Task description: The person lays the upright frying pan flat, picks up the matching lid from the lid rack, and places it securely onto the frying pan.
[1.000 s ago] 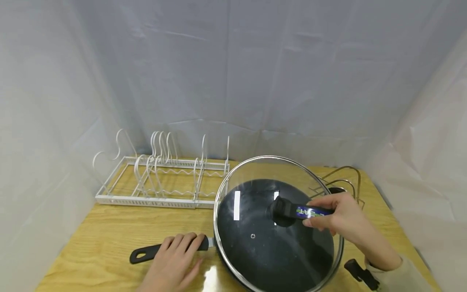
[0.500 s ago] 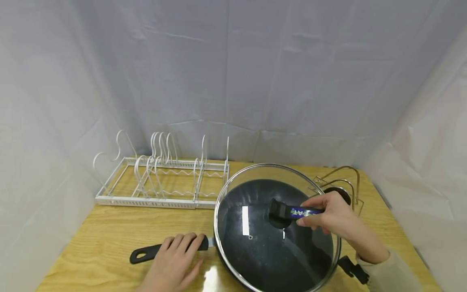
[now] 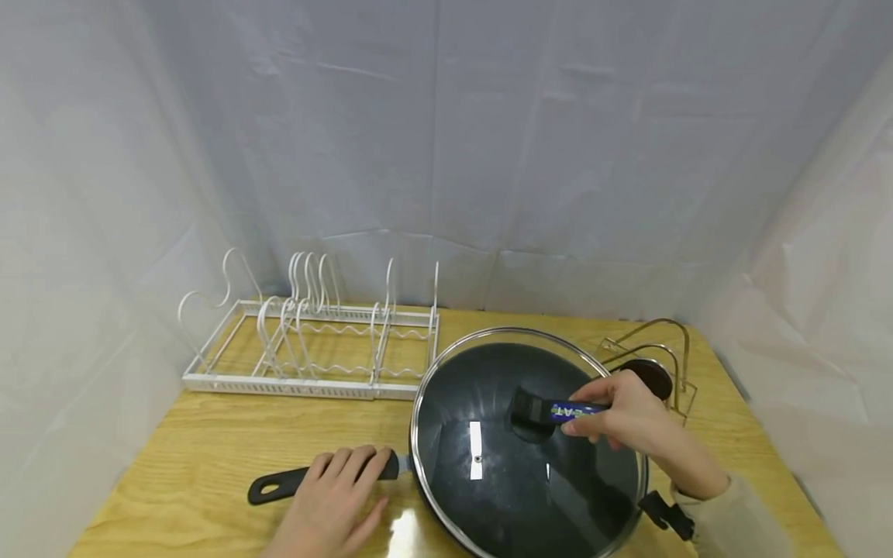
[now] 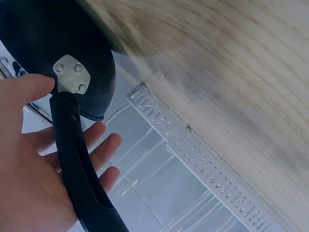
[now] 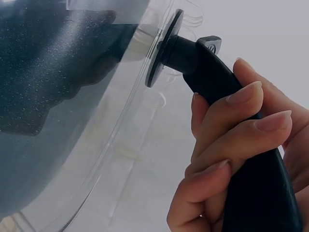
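A dark wok (image 3: 453, 535) sits on the wooden table at the front, its long black handle (image 3: 279, 485) pointing left. My left hand (image 3: 335, 496) holds that handle close to the metal bracket, fingers over the far side and thumb by the bracket in the left wrist view. A glass lid (image 3: 516, 496) with a steel rim covers the wok's mouth from above, its rim close over the wok's edge. With the right hand (image 3: 621, 415) I grip the lid's black upright handle (image 5: 212, 77), which has a blue label. A short black side handle (image 3: 666, 515) shows near my right sleeve.
Behind on the left stands a white wire rack (image 3: 307, 384) with upright loops. At the back right is a gold-coloured wire stand (image 3: 670, 349) with a dark round piece (image 3: 649, 376). Pale sheeting (image 3: 446, 155) encloses the table (image 3: 230, 434).
The right hand has brought the lid down and slightly left, so its far rim sits lower over the wok. My left hand has stayed on the wok's handle.
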